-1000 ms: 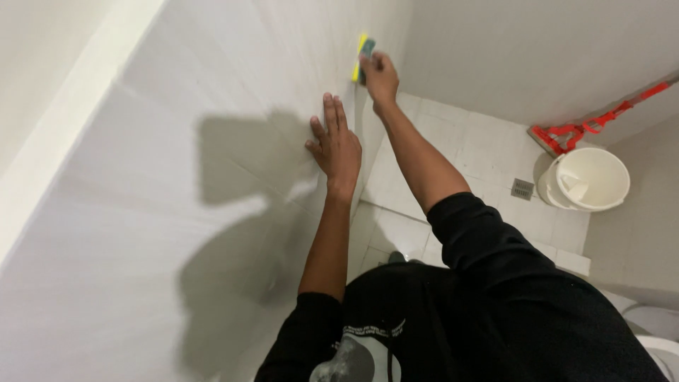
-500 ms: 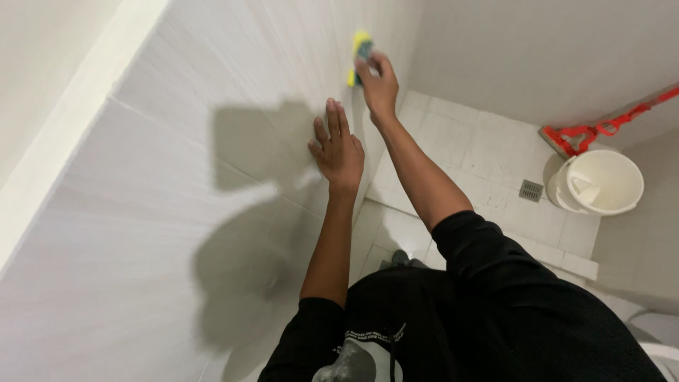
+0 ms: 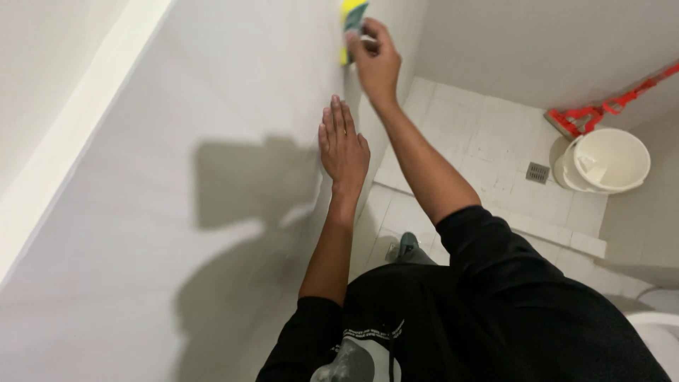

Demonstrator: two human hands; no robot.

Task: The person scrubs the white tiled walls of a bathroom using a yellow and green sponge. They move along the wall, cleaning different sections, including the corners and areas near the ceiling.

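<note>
My right hand (image 3: pixel 375 60) is stretched out ahead and grips a yellow and green sponge (image 3: pixel 351 21), pressing it against the white tiled wall (image 3: pixel 198 191) near the top of the view. My left hand (image 3: pixel 343 148) lies flat on the same wall, fingers straight and together, holding nothing. It sits below and a little left of the right hand. Both arms come out of black sleeves.
A white bucket (image 3: pixel 610 161) stands on the tiled floor (image 3: pixel 481 134) at the right, with a red mop (image 3: pixel 601 107) leaning behind it. A small floor drain (image 3: pixel 537 172) lies beside the bucket. My foot (image 3: pixel 408 247) stands on the floor below.
My right hand has slid the sponge further along the wall, toward the top edge of the view. The left hand has stayed flat on the wall.
</note>
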